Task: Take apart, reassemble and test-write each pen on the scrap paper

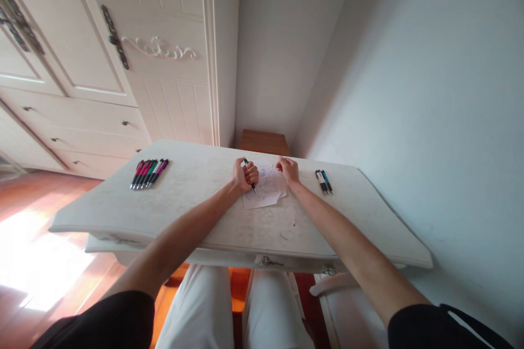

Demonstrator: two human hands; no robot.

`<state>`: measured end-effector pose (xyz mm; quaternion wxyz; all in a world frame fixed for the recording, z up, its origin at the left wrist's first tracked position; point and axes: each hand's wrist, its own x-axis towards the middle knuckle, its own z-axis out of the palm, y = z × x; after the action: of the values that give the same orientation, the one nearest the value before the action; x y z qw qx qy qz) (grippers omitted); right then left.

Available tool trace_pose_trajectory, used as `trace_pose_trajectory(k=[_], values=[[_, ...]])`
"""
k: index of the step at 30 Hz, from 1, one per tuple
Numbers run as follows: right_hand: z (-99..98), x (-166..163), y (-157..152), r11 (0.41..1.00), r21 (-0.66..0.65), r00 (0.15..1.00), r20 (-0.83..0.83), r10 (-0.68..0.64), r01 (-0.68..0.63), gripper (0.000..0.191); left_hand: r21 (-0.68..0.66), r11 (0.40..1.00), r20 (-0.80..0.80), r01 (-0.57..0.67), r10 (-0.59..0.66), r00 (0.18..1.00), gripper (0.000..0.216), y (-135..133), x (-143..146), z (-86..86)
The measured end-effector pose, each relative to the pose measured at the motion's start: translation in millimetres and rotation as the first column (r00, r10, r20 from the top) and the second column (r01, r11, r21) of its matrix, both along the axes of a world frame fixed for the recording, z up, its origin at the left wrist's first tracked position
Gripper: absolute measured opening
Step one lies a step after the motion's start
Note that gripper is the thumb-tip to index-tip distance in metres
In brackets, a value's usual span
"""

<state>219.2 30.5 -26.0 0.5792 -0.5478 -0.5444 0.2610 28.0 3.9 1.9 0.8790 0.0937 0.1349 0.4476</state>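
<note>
The left hand point(245, 175) sits on the white worktop point(196, 202) near its middle, its grip clamped in a fist around a dark pen point(246, 162). The pen stands nearly upright, with its cap end poking out above the knuckles and its tip coming out below the fist, down at the left edge of a sheet of paper point(265, 192). The paper lies flat just right of that hand and is covered with scribbled ink marks too small to read. Its near corner looks slightly lifted or layered. The right hand point(289, 170) rests on the far right corner of the sheet, fingers curled in; whether that grip pinches the paper or only presses on it cannot be told. Well to the left lies a row of pens point(149, 173) side by side, with red, green and purple barrels. Just right of the right hand lie a few more pens point(323, 181), black and blue. A cream wardrobe point(123, 65) with drawers stands far left, beyond the worktop.
</note>
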Motion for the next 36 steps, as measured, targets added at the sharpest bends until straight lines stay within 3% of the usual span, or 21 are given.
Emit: trace_pose_trajectory(k=[14, 36], values=[[-1.2, 0.5, 2.1, 1.0, -0.005, 1.0, 0.014, -0.008, 0.008, 0.038, -0.001, 0.997, 0.04, -0.075, 0.075, 0.996, 0.036, 3.1, -1.8, 0.8], [2.3, -0.5, 3.9, 0.998, -0.036, 0.999, 0.036, -0.041, 0.042, 0.036, 0.03, 0.997, 0.042, -0.078, 0.076, 0.996, 0.035, 3.0, -3.0, 0.4]])
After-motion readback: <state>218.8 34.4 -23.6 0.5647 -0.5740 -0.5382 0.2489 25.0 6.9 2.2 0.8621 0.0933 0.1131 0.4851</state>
